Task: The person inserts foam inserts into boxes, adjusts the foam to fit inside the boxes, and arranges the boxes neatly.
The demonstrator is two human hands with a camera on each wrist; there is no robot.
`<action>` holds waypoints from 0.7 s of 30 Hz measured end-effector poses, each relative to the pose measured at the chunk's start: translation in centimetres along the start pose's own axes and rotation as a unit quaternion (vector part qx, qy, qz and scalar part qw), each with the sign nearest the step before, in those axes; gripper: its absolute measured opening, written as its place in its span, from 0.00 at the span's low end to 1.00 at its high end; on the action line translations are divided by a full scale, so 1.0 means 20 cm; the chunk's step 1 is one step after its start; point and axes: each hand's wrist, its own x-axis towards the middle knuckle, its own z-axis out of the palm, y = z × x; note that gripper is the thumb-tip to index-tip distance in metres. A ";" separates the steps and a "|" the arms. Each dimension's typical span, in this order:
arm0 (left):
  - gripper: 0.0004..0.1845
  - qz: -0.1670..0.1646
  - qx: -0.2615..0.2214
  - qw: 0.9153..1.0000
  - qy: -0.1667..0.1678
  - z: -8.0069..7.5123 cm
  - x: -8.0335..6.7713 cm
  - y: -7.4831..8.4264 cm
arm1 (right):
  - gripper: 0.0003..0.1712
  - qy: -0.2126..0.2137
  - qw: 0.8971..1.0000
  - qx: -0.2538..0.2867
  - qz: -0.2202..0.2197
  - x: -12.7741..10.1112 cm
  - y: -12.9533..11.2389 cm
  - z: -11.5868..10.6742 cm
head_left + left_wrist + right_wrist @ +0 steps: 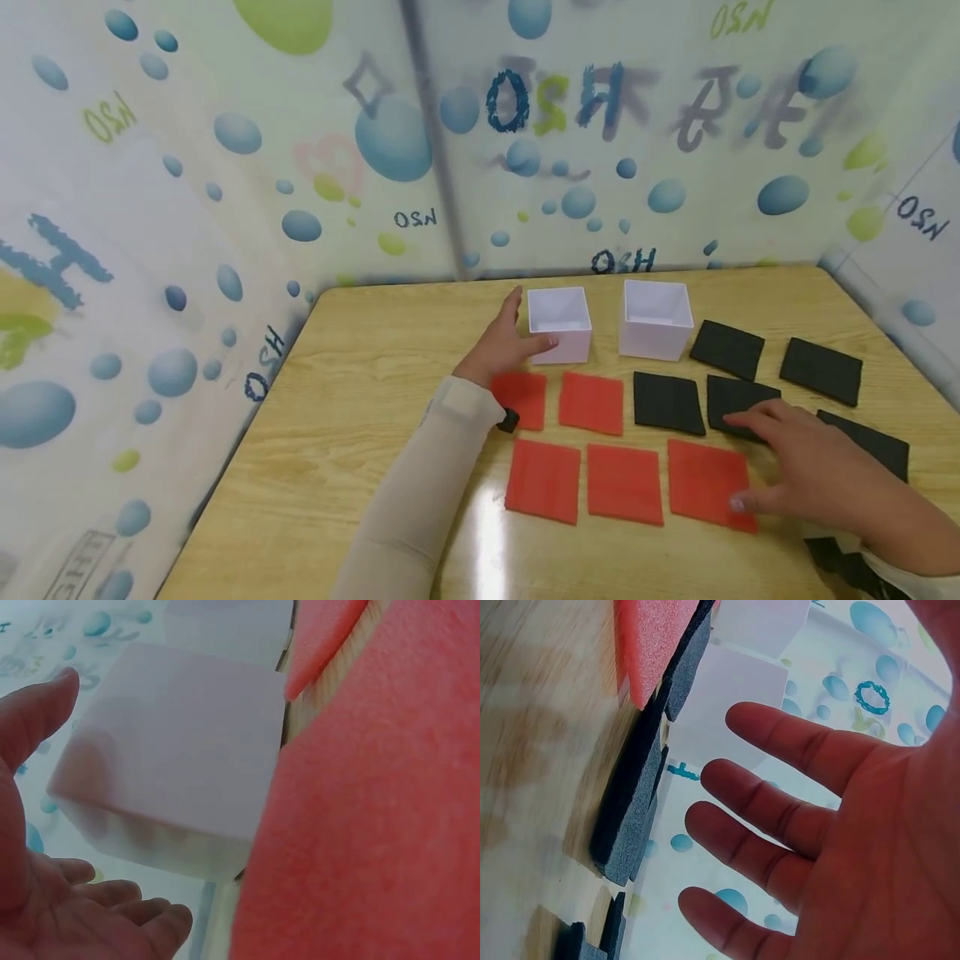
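Observation:
Two open white boxes stand at the table's far side, the left box (558, 323) and the right box (656, 318). My left hand (504, 343) is at the left box, thumb by its front wall and fingers up along its left side. In the left wrist view that hand (52, 900) is open, with a small gap to the left box (172, 780). Several red foam squares (592, 402) lie in two rows in front of the boxes. Several black foam squares (668, 402) lie to their right. My right hand (798, 468) hovers with fingers spread over a red square (701, 483) and a black square (735, 396). It holds nothing (780, 825).
The wooden table (360, 400) is closed in by a plastic sheet wall (225, 167) printed with blue bubbles at the back and on both sides. Bare wood lies on the table's left half. More black foam (847, 562) lies under my right wrist.

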 end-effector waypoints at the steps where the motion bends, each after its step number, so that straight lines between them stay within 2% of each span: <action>1: 0.62 -0.001 -0.006 1.000 -0.003 0.00 0.00 0.00 | 0.66 0.000 1.000 -0.001 0.001 0.00 0.00 0.00; 17: 0.58 0.025 -0.080 0.996 -0.036 0.01 0.03 -0.05 | 0.66 0.007 1.000 -0.001 -0.003 -0.01 0.01 0.03; 21: 0.56 0.021 -0.088 0.995 -0.035 0.01 0.04 -0.05 | 0.67 0.009 1.000 -0.003 -0.006 0.00 0.01 0.03</action>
